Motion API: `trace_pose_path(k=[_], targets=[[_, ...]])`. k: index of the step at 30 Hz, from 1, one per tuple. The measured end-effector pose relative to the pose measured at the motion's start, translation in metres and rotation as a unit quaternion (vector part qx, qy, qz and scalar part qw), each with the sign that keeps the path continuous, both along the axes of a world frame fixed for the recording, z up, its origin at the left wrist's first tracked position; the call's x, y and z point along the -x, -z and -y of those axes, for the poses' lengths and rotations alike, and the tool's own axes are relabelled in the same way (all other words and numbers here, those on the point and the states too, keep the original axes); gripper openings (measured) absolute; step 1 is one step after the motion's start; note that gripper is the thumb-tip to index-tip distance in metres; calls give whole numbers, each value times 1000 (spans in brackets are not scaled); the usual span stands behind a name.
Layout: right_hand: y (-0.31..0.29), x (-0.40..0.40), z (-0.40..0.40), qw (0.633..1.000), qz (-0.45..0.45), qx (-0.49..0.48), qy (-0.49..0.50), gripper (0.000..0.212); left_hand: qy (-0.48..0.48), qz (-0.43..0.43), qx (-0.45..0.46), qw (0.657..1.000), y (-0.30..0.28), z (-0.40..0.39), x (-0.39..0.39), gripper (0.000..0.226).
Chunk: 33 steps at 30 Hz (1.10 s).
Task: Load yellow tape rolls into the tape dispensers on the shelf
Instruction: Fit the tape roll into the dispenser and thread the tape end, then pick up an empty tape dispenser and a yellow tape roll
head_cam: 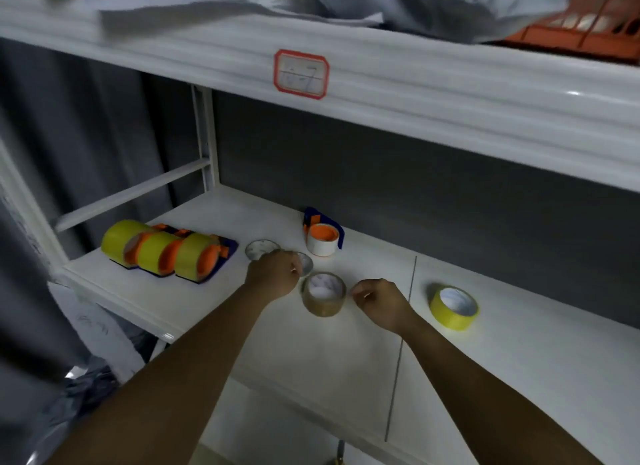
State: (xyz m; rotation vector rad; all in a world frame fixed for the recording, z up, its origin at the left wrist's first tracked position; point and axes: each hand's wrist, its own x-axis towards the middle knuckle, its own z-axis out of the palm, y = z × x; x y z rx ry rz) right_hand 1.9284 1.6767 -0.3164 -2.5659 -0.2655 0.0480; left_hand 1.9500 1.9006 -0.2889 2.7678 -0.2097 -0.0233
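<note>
A yellow tape roll lies flat on the white shelf, to the right of my hands. Three dispensers loaded with yellow tape stand side by side at the shelf's left end. A blue-and-orange dispenser with a white core on its hub stands at the back. A brown tape roll lies flat between my hands. My left hand has curled fingers just left of it, hiding part of a small empty core. My right hand is curled just right of the brown roll, gripping nothing I can see.
Another empty core ring lies behind my left hand. The upper shelf beam with a red-framed label overhangs close above. A dark curtain hangs at the left, and plastic bags sit below the shelf edge.
</note>
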Motion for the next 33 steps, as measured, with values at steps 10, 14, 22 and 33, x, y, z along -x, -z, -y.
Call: trace_pose_path(k=[10,14,22,33], targets=[[13,24,80,997,4,-52,52,19,24,39,79,996,2,85,18,18],[18,52,105,993,6,-87,83,17,72,21,83,994,5,118,30,19],[17,98,139,983,-35,-39,179,21,135,-15,124,983,9,170,64,18],[38,84,187,990,-68,48,116,57,45,-46,142,988,25,193,106,21]])
